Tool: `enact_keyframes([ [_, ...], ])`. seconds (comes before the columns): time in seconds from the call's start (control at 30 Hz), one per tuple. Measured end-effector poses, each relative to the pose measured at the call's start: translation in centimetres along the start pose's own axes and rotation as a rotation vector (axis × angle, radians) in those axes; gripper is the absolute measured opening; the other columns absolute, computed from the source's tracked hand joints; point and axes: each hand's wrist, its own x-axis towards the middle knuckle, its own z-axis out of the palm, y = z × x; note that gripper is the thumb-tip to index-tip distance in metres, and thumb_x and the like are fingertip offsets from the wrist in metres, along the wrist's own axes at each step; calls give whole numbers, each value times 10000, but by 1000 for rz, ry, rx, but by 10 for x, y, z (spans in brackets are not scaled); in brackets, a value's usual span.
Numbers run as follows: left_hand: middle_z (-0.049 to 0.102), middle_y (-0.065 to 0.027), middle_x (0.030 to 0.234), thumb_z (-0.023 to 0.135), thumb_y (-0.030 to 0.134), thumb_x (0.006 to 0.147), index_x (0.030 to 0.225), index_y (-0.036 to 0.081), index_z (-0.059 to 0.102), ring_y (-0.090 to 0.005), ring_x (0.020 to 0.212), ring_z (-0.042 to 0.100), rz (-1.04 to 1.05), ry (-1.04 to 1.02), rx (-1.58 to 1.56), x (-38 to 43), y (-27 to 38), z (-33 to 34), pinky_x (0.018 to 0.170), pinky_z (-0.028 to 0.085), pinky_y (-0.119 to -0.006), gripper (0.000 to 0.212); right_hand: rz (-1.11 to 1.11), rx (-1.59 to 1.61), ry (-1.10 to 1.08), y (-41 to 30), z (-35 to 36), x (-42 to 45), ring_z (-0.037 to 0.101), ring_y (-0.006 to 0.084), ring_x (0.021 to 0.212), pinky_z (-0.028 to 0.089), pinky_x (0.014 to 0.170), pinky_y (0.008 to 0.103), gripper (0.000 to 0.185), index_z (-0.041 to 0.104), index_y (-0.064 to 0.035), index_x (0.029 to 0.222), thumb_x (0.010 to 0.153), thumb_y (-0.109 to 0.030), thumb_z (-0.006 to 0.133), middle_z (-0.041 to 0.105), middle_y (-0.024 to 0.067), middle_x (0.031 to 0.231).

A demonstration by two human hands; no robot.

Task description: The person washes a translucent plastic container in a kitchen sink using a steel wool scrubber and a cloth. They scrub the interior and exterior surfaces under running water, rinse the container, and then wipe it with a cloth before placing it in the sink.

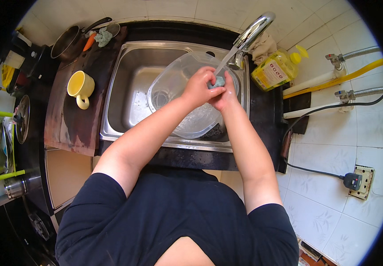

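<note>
My left hand [198, 85] and my right hand [226, 95] are together around a small, wadded pale blue-green cloth [217, 82], much of it hidden by the fingers. A stream of water [225, 62] falls onto the hands and cloth from the chrome faucet [253, 31]. Just beneath them is a clear plastic basin [170, 78], sitting tilted in the stainless steel sink [113, 96]. Some water shows in the basin. Beside its lower rim lies a dark, mesh-like piece [213, 132], partly covered.
On the wooden board [93, 128] at left stand a yellow mug [81, 87], a carrot [89, 41] and another blue-green cloth [103, 37]. A frying pan [65, 43] lies behind. To the right are a yellow dish-soap bottle [274, 71], a beige rag [263, 48] and a plugged-in cord [314, 168].
</note>
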Motion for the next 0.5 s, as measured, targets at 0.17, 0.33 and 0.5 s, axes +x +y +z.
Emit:
enact_keyframes([
  [0.17, 581, -143, 907, 657, 251, 770, 843, 46, 568, -307, 859, 574, 9, 69, 87, 3, 3, 8, 726, 455, -390, 235, -258, 15, 23, 13, -8, 37, 566, 247, 931, 453, 809, 368, 556, 513, -18, 1122, 868, -507, 438, 576, 126, 1062],
  [0.33, 599, -155, 950, 516, 334, 850, 953, 57, 574, -322, 900, 568, -427, -77, 96, 17, -1, 8, 738, 448, -392, 301, -547, -492, 182, 12, 0, 28, 577, 210, 851, 454, 748, 317, 447, 574, 11, 1020, 877, -405, 496, 613, 103, 944],
  [0.5, 610, -71, 822, 459, 285, 922, 964, 30, 586, -159, 745, 538, -864, 44, -468, 19, -27, 0, 709, 432, -306, 288, -309, -618, 191, 7, 23, 7, 571, 177, 751, 447, 691, 302, 469, 577, 43, 1021, 898, -402, 496, 614, 84, 908],
])
